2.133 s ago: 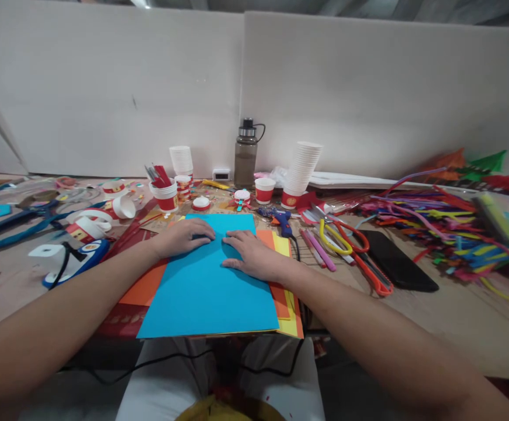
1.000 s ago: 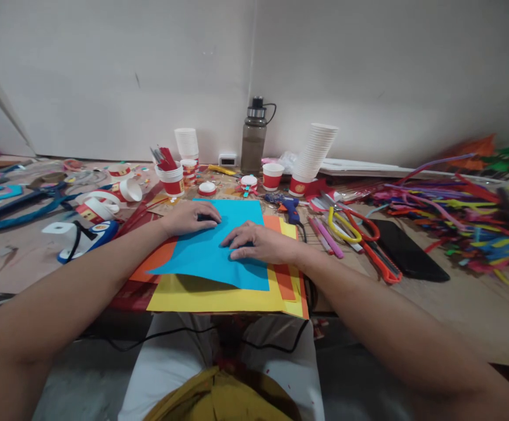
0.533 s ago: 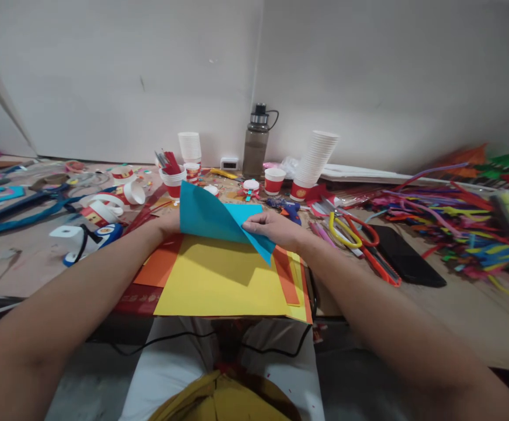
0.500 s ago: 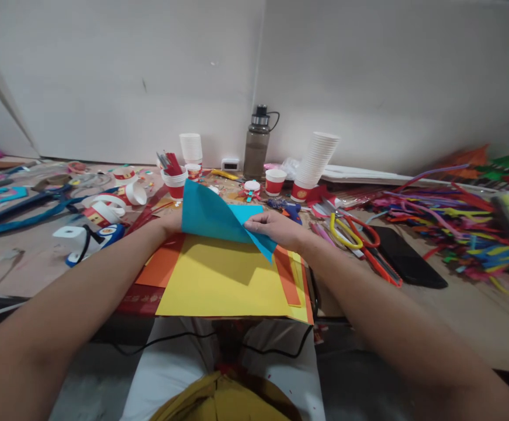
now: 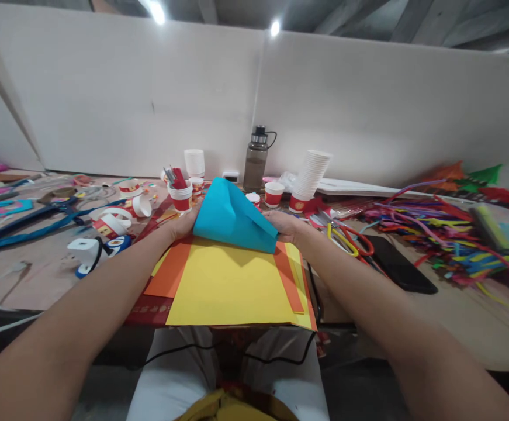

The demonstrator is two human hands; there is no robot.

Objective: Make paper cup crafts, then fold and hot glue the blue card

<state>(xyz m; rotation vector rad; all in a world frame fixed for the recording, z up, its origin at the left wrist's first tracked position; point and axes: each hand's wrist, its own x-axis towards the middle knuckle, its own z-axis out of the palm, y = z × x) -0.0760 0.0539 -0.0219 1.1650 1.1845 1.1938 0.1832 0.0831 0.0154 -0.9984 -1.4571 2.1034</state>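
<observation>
A blue sheet of paper (image 5: 232,219), bent into a curve, is held up between my two hands above the table. My left hand (image 5: 186,223) grips its left edge, with the fingers mostly hidden behind the sheet. At the right edge, my right hand (image 5: 281,224) is closed on the paper, its fingers partly covered. Beneath lies a yellow sheet (image 5: 232,286) near the table's front edge. Orange sheets (image 5: 166,278) stick out from under its left side, and an orange strip (image 5: 290,280) rests on the right.
Behind stand a water bottle (image 5: 255,161), a cup of red sticks (image 5: 180,197) and a tall stack of paper cups (image 5: 309,178). To the right lie scissors (image 5: 344,241), a black phone (image 5: 397,266) and a heap of pipe cleaners (image 5: 451,234). A white plug adapter (image 5: 83,252) sits at left.
The blue sheet's right corner has been lifted and turned, so the sheet is now curved more fully between both hands. My view has tilted up, showing ceiling lights.
</observation>
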